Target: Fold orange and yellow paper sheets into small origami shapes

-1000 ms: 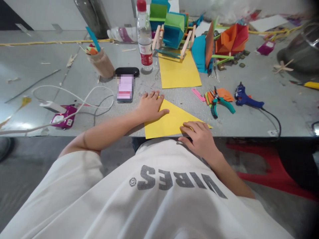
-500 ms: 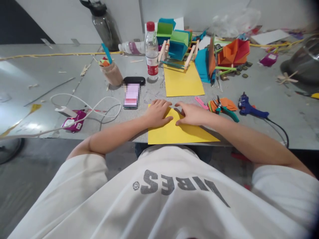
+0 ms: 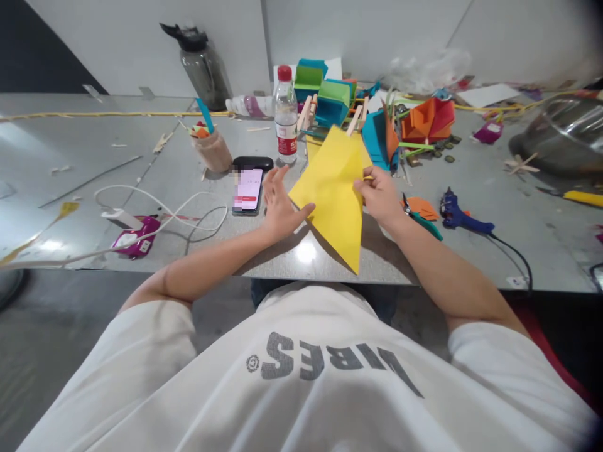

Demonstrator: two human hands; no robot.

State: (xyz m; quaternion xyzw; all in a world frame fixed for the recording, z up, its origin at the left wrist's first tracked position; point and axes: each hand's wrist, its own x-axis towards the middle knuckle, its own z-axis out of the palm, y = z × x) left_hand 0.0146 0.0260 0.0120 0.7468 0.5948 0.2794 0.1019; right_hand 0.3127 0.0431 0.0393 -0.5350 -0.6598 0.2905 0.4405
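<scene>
A sheet of yellow paper [image 3: 334, 194] is tilted up off the table, one corner pointing down toward the front edge. My right hand [image 3: 380, 196] pinches its right edge between thumb and fingers. At the paper's left side, my left hand [image 3: 282, 210] has its fingers spread, the thumb near or against the lower left edge. Behind the raised paper, part of another yellow sheet [image 3: 313, 147] lies on the table. A phone [image 3: 248, 190] with a lit screen rests left of my left hand.
Behind the paper stand a red-capped bottle [image 3: 285, 122] and a blue and green paper wheel [image 3: 332, 100]. Pliers [image 3: 424, 225] and a blue glue gun [image 3: 459, 213] lie at the right. A white cable [image 3: 188, 220] loops around at the left, near a purple socket block [image 3: 141, 238].
The yellow paper has been lifted off the table and turned. My right hand has taken its right edge, and my left hand has moved left with fingers spread.
</scene>
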